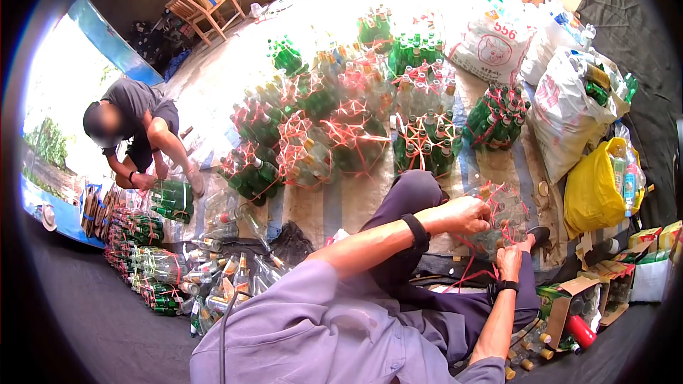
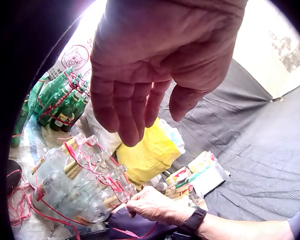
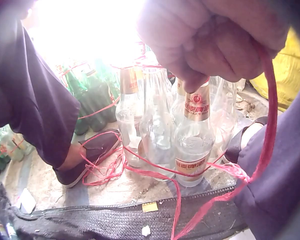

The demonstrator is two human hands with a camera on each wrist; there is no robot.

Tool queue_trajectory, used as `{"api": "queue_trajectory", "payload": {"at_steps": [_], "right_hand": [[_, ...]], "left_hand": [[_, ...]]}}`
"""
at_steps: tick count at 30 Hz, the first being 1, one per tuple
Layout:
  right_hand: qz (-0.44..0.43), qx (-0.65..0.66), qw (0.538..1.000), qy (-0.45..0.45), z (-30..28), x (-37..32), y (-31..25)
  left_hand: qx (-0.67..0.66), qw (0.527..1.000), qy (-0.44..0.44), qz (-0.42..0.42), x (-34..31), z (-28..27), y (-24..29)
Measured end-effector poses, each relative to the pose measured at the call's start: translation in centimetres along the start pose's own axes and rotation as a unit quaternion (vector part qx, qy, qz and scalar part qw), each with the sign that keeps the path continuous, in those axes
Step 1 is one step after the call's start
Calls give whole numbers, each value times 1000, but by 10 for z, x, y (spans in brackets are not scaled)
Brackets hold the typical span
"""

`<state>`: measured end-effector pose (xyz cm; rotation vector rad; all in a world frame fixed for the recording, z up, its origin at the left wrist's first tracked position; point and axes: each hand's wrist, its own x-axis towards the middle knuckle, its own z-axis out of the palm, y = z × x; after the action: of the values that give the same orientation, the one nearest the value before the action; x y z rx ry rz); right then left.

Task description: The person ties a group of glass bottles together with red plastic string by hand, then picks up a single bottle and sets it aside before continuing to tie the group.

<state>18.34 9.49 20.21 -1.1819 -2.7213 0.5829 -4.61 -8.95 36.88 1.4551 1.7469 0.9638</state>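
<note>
Clear glass beer bottles [image 3: 192,135] stand bundled on the floor between the person's legs, with red plastic twine [image 3: 270,110] round their bodies and across their necks. The right hand [image 3: 225,40] is curled round a length of this twine, close over the bottle tops on the near side. From that hand the strand runs down to a tangle at the front of the bundle. Above the bundle, the left hand [image 2: 140,65] hangs with loosely bent fingers and nothing between them. In the head view the left hand [image 1: 466,215] is at the bundle's left, higher than the right hand [image 1: 509,263].
Many tied bundles of green bottles [image 1: 427,146] stand ahead. White sacks [image 1: 494,43] and a yellow bag [image 1: 596,188] are at the right, above cardboard boxes [image 1: 569,299]. Loose bottles [image 1: 242,274] lie at the left, where another person [image 1: 139,121] bends over green bottles.
</note>
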Motion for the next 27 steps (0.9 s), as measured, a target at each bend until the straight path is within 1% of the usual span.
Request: {"api": "queue_trajectory", "payload": {"at_steps": [2, 6, 9, 11, 15, 17, 18, 20, 23, 27], "right_hand": [[-24, -14, 1000, -1, 4, 1, 4], [-4, 11, 1000, 15, 0, -2, -2], [-22, -2, 1000, -2, 4, 0, 3], [-16, -24, 1000, -5, 3, 0, 2], [4, -19, 1000, -16, 5, 1, 2], [-2, -26, 1000, 12, 7, 1, 3], [-1, -26, 1000, 12, 5, 1, 1], [3, -20, 1000, -8, 1, 1, -1], [3, -13, 1000, -13, 2, 1, 1], [16, 5, 1000, -4, -1, 0, -3]], "left_hand": [[0, 1000, 0, 1, 0, 0, -1], [4, 1000, 1, 0, 0, 0, 0], [-2, 1000, 2, 2, -1, 0, 1], [5, 1000, 0, 3, 0, 0, 1], [11, 1000, 2, 8, 1, 2, 0], [14, 1000, 1, 9, 2, 3, -3], [16, 1000, 1, 10, 2, 3, -3], [13, 1000, -1, 7, 2, 3, -3], [10, 1000, -2, 5, 1, 3, -3], [7, 1000, -4, 5, 1, 3, -3]]}}
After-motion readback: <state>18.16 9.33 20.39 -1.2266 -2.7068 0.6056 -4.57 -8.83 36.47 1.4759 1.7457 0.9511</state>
